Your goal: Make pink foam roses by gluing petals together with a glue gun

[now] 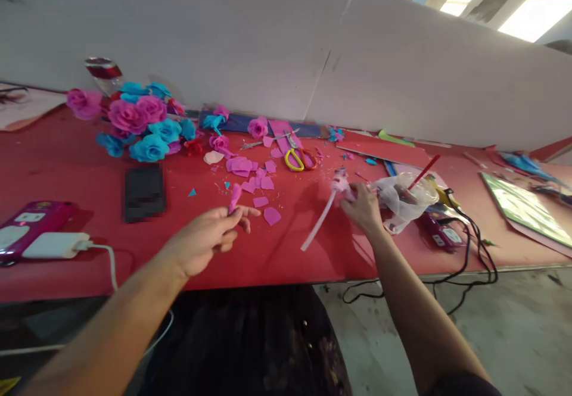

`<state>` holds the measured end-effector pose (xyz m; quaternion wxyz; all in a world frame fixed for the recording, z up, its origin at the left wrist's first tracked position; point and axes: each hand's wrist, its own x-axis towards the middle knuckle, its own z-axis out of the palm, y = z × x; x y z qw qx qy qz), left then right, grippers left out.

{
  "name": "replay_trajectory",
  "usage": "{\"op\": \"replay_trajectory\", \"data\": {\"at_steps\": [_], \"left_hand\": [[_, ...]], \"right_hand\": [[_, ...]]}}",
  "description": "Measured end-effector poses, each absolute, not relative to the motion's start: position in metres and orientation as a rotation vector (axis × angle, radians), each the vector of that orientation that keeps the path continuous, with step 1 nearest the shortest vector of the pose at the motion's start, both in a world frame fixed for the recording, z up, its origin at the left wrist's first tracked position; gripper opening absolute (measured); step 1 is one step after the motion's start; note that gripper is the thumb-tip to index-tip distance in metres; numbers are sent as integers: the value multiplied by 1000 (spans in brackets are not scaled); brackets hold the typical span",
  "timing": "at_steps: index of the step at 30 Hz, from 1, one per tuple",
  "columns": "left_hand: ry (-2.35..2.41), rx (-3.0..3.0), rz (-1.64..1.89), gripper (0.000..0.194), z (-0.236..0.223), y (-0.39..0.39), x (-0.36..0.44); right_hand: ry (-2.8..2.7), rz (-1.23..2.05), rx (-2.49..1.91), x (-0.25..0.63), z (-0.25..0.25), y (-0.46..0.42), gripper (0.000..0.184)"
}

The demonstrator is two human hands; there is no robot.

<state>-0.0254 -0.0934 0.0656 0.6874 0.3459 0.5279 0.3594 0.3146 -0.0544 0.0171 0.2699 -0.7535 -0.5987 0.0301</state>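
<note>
My left hand (210, 235) pinches a small rolled piece of pink paper (235, 196) upright between thumb and forefinger, the other fingers loosely curled. Further right, my right hand (364, 208) is closed on a pale pinkish-white roll (340, 181), which looks like tape. From it a narrow whitish strip (319, 220) hangs down to the left. Loose pink paper petals (271, 216) lie beyond and beside my left fingers. Scissors (294, 159) with yellow and orange handles rest behind the petals, on a pink paper strip.
Pink and blue paper flowers (149, 123) are bunched at the back left, near a dark blurred flat object (144, 193). A white plug (56, 245) sits in a purple socket block (33, 220). Right of my right hand stand a plastic-bagged cup (404, 196), another socket block (440, 232) and black cables (480, 247).
</note>
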Motion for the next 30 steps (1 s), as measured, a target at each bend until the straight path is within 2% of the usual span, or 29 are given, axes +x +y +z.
{"op": "replay_trajectory", "data": {"at_steps": [4, 6, 8, 11, 15, 23, 30], "left_hand": [[1636, 1749, 640, 7, 75, -54, -21], [1782, 2098, 471, 14, 65, -44, -10], [1775, 2224, 327, 16, 51, -39, 1], [1743, 2132, 231, 13, 34, -35, 11], [1766, 2040, 202, 22, 26, -30, 17], [1731, 1991, 179, 24, 7, -25, 20], [1730, 1975, 185, 22, 11, -29, 20]], "right_hand": [[-1221, 845, -1592, 294, 31, -90, 20], [-1118, 1179, -1413, 280, 36, -109, 21], [-1099, 1353, -1355, 266, 39, -126, 29], [-1210, 1453, -1344, 251, 37, -142, 41], [-1378, 1493, -1364, 244, 24, -145, 51], [-1340, 1512, -1473, 232, 14, -139, 50], [-1330, 1508, -1500, 224, 14, -136, 49]]}}
